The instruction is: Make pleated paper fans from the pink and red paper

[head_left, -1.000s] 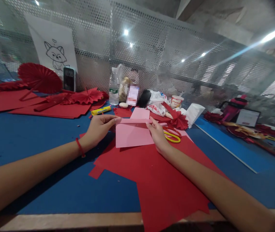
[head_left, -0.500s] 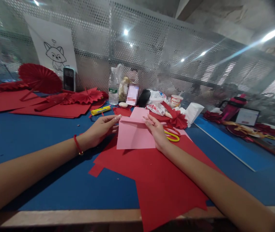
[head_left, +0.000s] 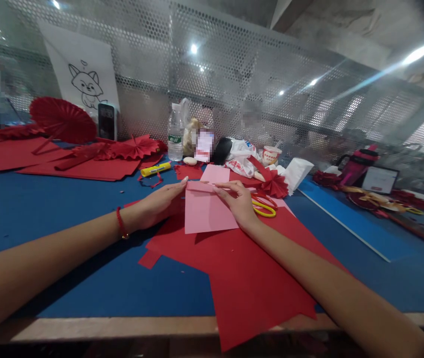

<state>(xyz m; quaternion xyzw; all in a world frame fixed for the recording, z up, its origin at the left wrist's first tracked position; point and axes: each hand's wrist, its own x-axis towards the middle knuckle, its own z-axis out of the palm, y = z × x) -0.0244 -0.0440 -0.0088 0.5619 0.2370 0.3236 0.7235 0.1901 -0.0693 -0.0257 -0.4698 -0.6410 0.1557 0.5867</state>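
A sheet of pink paper (head_left: 210,214) with a narrow fold along its far edge is held up between my two hands, over red paper (head_left: 257,288). My left hand (head_left: 159,203) has its fingers closed at the sheet's far left corner, thumb on top. With thumb and fingertips, my right hand (head_left: 240,201) pinches the folded strip near its right end. Another pink piece (head_left: 215,174) lies just behind. Scissors with red and yellow handles (head_left: 264,209) rest right of my right hand, their blades hidden.
A yellow glue stick (head_left: 156,169), a water bottle (head_left: 175,134) and a white plastic bag (head_left: 241,158) stand or lie toward the back. Red folded fans (head_left: 62,119) and red sheets (head_left: 85,170) occupy the left. A blue board (head_left: 346,223) lies at right, beyond my right forearm.
My right hand has slid left along the folded strip and its fingers have bent closer together. The pink sheet has shifted slightly right and tilted; my left hand has moved slightly with it.
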